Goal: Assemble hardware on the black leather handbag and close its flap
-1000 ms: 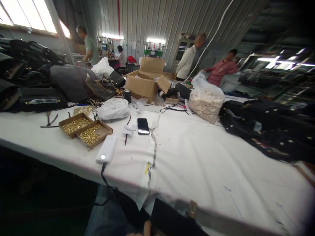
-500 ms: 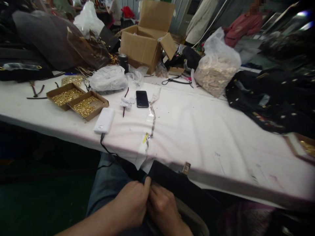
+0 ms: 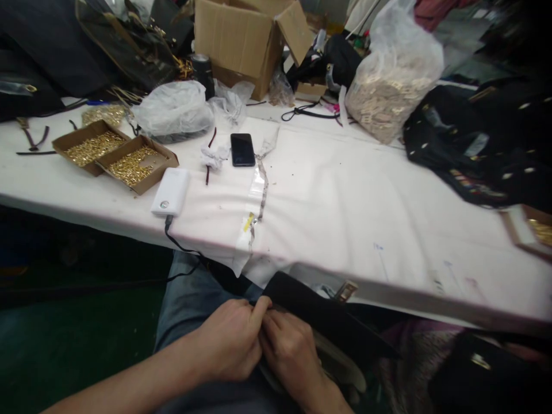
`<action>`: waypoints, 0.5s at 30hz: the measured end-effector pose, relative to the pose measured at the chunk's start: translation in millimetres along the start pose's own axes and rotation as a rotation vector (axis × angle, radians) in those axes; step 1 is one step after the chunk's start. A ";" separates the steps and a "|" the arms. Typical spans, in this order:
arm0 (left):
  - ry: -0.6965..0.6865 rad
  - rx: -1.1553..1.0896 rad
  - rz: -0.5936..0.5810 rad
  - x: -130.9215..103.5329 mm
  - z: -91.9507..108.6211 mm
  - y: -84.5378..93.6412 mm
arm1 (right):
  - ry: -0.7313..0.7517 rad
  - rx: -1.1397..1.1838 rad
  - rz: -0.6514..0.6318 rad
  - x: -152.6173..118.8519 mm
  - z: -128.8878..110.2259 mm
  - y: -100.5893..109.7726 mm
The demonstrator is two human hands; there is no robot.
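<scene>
Bottom centre of the frame, my left hand [image 3: 230, 339] and right hand [image 3: 290, 353] are curled tight together, fingertips pinching the edge of a flat black fabric piece [image 3: 321, 316] lying on my lap, just under the white cloth-covered table [image 3: 366, 218]. Over at the left sit two shallow cardboard trays of shiny gold rivets [image 3: 114, 155], a smooth white power bank [image 3: 171, 191] and a glossy black phone [image 3: 242, 149].

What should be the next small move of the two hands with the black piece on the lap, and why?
Probably lift the black piece a little toward the white table. Both the left hand and the right hand pinch its near edge low on the lap, fingers close together, so the spot they work on is partly hidden below the table edge.
</scene>
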State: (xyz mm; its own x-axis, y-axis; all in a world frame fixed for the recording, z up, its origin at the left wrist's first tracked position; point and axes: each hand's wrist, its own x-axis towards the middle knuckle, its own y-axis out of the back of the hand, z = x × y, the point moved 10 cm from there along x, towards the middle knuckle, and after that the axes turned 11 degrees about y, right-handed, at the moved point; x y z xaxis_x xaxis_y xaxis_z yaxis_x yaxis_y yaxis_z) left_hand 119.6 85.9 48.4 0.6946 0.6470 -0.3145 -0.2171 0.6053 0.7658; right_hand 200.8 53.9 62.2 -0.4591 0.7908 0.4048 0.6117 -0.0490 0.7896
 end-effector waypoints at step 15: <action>0.238 -0.190 -0.088 6.0 -38.7 -27.3 | -0.287 0.005 -0.271 -11.4 20.0 -35.4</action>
State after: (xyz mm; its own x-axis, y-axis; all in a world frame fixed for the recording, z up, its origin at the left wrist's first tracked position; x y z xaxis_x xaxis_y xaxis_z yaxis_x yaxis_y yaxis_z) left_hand 103.1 91.2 3.9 0.5411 0.6652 -0.5145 -0.3032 0.7250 0.6185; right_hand 197.2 58.8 20.5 -0.4062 0.9131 0.0360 0.4962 0.1873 0.8478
